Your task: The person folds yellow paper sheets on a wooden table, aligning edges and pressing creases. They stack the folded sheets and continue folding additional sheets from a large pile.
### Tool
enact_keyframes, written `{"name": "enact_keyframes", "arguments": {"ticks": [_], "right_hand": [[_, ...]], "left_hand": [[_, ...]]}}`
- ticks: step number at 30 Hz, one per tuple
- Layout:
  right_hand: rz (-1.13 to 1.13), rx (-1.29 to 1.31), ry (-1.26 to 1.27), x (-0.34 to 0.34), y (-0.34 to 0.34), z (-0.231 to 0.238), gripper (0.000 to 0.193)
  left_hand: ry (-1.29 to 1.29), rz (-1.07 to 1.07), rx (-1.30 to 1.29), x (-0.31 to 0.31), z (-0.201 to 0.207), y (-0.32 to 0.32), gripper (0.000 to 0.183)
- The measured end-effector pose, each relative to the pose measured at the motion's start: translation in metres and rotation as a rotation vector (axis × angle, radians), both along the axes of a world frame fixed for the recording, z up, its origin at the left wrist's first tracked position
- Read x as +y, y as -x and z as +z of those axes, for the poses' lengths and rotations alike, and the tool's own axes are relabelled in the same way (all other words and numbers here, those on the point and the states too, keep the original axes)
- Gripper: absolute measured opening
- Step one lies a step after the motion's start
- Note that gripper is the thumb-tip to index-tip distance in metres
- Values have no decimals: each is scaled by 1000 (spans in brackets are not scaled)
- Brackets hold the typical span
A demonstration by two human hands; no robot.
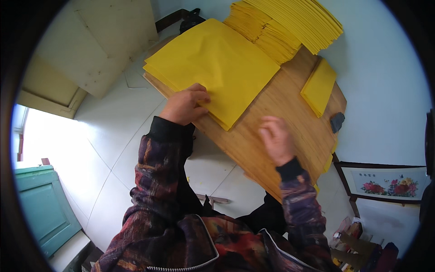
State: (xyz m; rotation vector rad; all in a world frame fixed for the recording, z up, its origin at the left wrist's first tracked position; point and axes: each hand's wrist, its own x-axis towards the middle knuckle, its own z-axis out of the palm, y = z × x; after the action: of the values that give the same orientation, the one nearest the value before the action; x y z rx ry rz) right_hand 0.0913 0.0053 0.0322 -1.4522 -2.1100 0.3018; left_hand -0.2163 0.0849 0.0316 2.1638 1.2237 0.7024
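Note:
A stack of large yellow sheets [217, 68] lies across the left part of the wooden table [253, 131], its near corner pointing toward me. At the stack's near left edge, my left hand [185, 105] rests with bent fingertips on the top sheet. A gap shows between its thumb and fingers. Over bare wood to the right of the stack is my right hand [277, 139], its fingers curled and blurred by motion. Whether anything is inside it cannot be made out.
Thick piles of folded yellow sheets [290, 22] stand at the far edge. A smaller yellow bundle [319, 88] and a dark grey lump [336, 122] lie at the table's right. A framed flower picture [385, 183] leans by the wall. A green cabinet [45, 208] stands lower left.

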Motion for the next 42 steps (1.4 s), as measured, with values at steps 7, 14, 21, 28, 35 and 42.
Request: {"name": "enact_keyframes", "arguments": {"ticks": [7, 14, 21, 28, 35, 42], "right_hand": [[222, -138, 45, 27, 81, 17, 32], [148, -142, 63, 16, 85, 16, 26], [50, -50, -55, 20, 99, 7, 15], [-7, 364, 378, 38, 84, 11, 6], [-61, 544, 613, 49, 78, 20, 7], [-41, 542, 620, 53, 80, 27, 8]], "left_hand": [[60, -11, -121, 6, -7, 6, 17], [46, 9, -135, 13, -10, 1, 14], [68, 40, -181, 12, -12, 1, 14], [147, -67, -278, 8, -12, 6, 24], [112, -38, -227, 8, -12, 0, 30], [69, 38, -216, 10, -12, -8, 27]]}}
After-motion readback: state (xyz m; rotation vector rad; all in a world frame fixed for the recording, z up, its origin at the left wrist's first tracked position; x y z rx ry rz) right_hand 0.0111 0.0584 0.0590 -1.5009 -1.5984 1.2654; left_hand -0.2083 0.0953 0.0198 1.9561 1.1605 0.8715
